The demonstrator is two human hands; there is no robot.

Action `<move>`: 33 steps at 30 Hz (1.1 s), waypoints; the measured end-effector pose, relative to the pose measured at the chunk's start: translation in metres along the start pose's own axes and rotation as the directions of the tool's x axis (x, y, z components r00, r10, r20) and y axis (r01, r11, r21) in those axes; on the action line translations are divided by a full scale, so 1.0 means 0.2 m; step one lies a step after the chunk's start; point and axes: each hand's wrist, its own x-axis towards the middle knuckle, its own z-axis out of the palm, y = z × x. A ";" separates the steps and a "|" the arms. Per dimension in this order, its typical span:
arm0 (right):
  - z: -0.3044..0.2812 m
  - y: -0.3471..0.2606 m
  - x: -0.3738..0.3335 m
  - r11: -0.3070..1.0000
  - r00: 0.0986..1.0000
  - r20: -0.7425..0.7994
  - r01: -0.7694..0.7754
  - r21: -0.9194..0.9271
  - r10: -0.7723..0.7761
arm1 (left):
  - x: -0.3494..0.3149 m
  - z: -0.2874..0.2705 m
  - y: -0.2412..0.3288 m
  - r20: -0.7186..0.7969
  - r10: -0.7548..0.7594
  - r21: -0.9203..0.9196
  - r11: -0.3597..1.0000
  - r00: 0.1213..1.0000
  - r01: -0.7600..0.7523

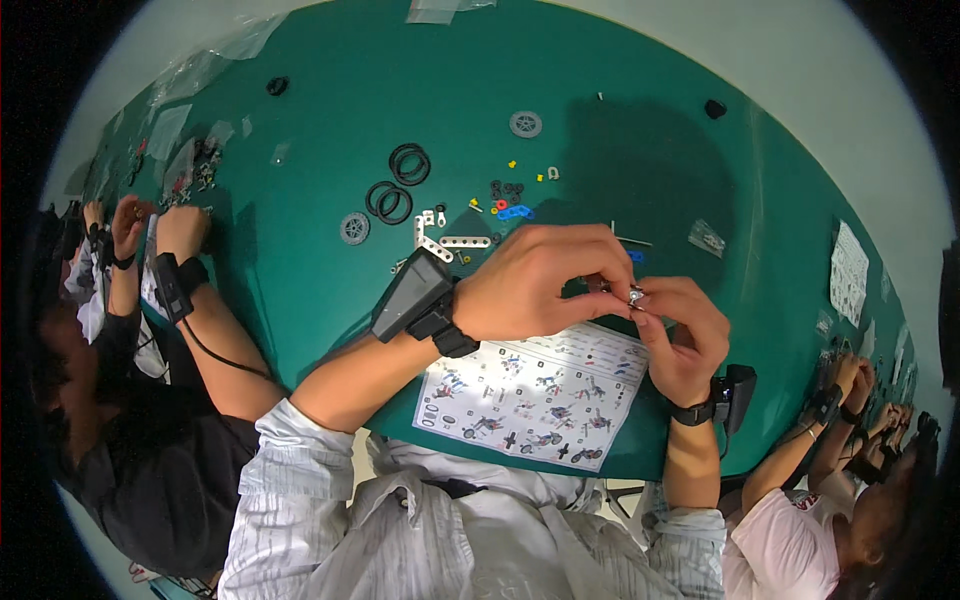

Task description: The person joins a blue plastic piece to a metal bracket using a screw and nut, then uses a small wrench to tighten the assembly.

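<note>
My left hand [550, 285] and my right hand [688, 335] meet over the top edge of a printed instruction sheet [530, 390]. Between their fingertips is a small whitish, shiny part [635, 296]; its exact kind is too small to make out and partly covered by fingers. Both hands are closed in a pinch on it. Beyond my left wrist lie white perforated strips [465, 242] and a blue connector [516, 212]. A thin metal rod [633, 240] and another blue piece [636, 256] show just past my fingers.
Black rubber rings [393, 163] and two grey spoked wheels [525, 124] lie farther out on the green table [330, 110]. A small plastic bag [708, 238] is to the right. Other people work at both sides, a forearm [225, 340] close on the left.
</note>
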 end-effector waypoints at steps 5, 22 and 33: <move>-0.02 -0.01 0.01 0.982 1.000 -0.002 -0.026 0.187 0.027 | 0.03 -0.02 0.04 -0.019 0.059 0.068 0.996 0.998 -0.058; -0.11 0.05 0.04 0.950 0.955 0.188 -0.179 -0.256 0.231 | 0.05 -0.13 0.11 0.036 0.284 0.435 0.859 0.958 -0.271; -0.06 0.04 0.03 0.934 0.955 0.211 -0.129 -0.334 0.207 | 0.05 -0.14 0.16 0.026 0.272 0.366 0.893 0.962 -0.263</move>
